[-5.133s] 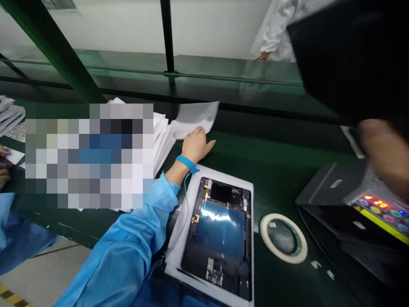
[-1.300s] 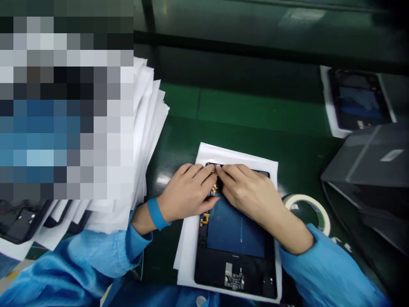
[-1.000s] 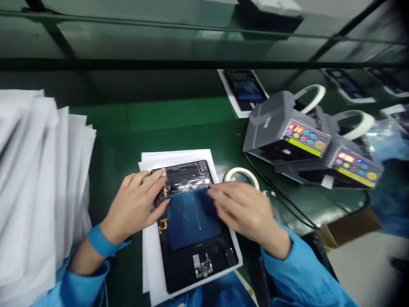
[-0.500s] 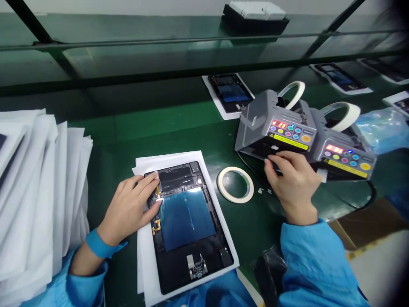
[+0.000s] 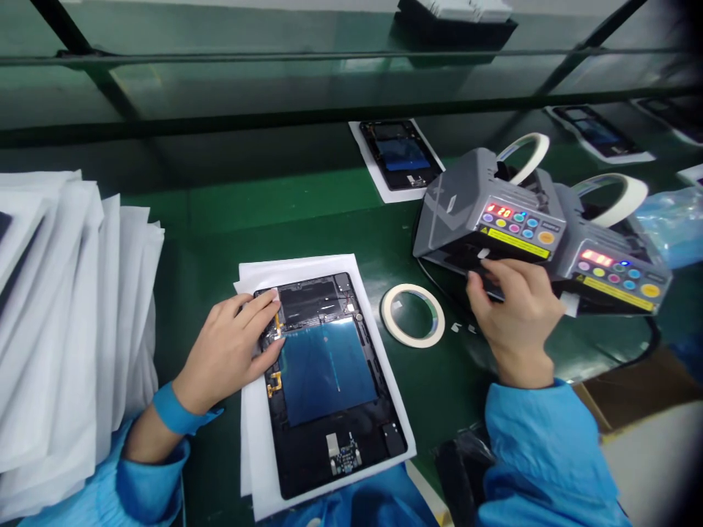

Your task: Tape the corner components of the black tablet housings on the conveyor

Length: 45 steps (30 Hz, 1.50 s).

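An opened tablet [image 5: 384, 410], its back off and blue battery area showing, lies on white foam sleeves [image 5: 247, 461]. My left hand [image 5: 236, 344] rests on its upper left edge, fingers stretched out and thumb apart, beside orange flex cables. At the front of the left grey tape dispenser [image 5: 455, 208] is my right hand [image 5: 519, 315], thumb and index finger slightly apart. A small white tape piece [image 5: 483, 253] shows right above the index fingertip; whether they touch, I cannot tell. The other right fingers are curled and partly hidden.
A tape roll [image 5: 413, 315] lies between tablet and dispensers, with small tape scraps [image 5: 455, 328] beside it. A second dispenser [image 5: 615, 256] adjoins the first. White sleeves [image 5: 71, 329] are stacked at left. Another opened tablet [image 5: 400, 154] lies behind; a cardboard box [image 5: 631, 388] is lower right.
The view has shifted slightly, so the bench things appear a little further right. Both hands keep nearly the same places, left on the tablet and right at the dispenser.
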### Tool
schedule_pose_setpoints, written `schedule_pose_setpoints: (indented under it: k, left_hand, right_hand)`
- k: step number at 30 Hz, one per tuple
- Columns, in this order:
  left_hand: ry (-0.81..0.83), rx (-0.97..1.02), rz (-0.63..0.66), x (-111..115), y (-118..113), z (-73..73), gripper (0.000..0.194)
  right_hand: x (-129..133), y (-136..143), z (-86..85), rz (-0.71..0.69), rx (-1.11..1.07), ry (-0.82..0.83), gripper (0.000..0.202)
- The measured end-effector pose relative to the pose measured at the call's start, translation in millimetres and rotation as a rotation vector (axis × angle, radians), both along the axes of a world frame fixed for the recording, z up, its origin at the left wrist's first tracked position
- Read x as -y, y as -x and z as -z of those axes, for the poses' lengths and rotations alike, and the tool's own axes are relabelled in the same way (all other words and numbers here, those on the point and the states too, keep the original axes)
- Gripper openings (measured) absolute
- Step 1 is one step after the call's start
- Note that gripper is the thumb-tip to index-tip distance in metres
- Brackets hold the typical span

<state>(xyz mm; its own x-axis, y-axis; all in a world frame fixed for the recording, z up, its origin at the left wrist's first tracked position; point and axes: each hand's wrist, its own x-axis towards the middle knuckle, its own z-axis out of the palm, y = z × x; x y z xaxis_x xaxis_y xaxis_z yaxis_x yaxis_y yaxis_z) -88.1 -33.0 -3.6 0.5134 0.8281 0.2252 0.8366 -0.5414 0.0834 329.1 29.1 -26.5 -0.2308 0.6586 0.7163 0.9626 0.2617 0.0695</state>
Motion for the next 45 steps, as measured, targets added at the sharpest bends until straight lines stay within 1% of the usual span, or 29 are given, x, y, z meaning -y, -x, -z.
schedule_pose_setpoints:
  k: [3,12,14,16,17,19,20,21,23,25,26,28,31,33,35,37,40,45]
  left_hand:
    - [0.020,0.004,-0.011,1,0,0.1,0.040]
    - [0.061,-0.006,-0.035,1,-1,-0.8,0.040]
    - [0.058,0.005,-0.031,2,-2,-0.5,0.041]
    - [0.074,0.026,-0.035,2,-2,0.0,0.041]
    - [0.084,0.043,-0.038,3,-3,0.2,0.041]
    - [0.107,0.067,-0.043,4,-3,0.7,0.042]
    - [0.110,0.072,-0.040,4,-4,0.9,0.042]
    - [0.111,0.073,-0.036,5,-4,1.2,0.042]
    - [0.112,0.069,-0.033,5,-3,1.3,0.042]
    - [0.109,0.065,-0.034,6,-2,0.0,0.042]
    - [0.096,0.060,-0.036,7,-2,-1.6,0.042]
    - [0.039,0.028,-0.031,9,-4,-7.1,0.037]
    - [-0.048,-0.028,-0.002,11,-16,-19.5,0.021]
    - [-0.028,-0.027,0.029,10,-32,-26.7,0.020]
    - [0.044,-0.005,0.052,4,-51,-30.0,0.024]
    - [0.106,0.008,0.055,-4,-69,-28.8,0.024]
    - [0.126,0.010,0.040,-18,-90,-21.8,0.022]
    - [0.071,0.004,0.036,-30,-106,-10.9,0.022]
  right_hand:
    - [-4,-1,1.2,0.011,-0.021,-0.042,0.021]
    - [-14,-5,4.4,0.061,-0.013,-0.058,0.018]
    - [-12,-6,1.2,0.061,-0.015,-0.068,0.018]
    - [-6,-1,-6.3,0.046,-0.029,-0.097,0.019]
    - [0,5,-11.8,0.019,-0.043,-0.100,0.017]
    - [13,23,-24.9,-0.083,-0.078,-0.017,0.008]
    - [18,35,-31.4,-0.178,-0.094,0.090,0.001]
    - [23,48,-37.0,-0.288,-0.090,0.205,0.006]
    - [26,73,-43.4,-0.521,-0.047,0.357,0.010]
    - [21,93,-41.4,-0.665,0.030,0.392,0.008]
    - [17,100,-37.5,-0.695,0.067,0.393,0.009]
    - [8,108,-26.2,-0.710,0.111,0.377,0.012]
    - [2,108,-9.8,-0.717,0.096,0.388,0.019]
    - [3,103,-3.9,-0.735,0.070,0.417,0.024]
    - [3,99,-1.8,-0.762,0.055,0.445,0.027]
    - [3,97,-1.3,-0.772,0.058,0.454,0.029]
    - [2,97,0.1,-0.768,0.064,0.462,0.031]
    - [2,95,2.3,-0.787,0.028,0.496,0.034]
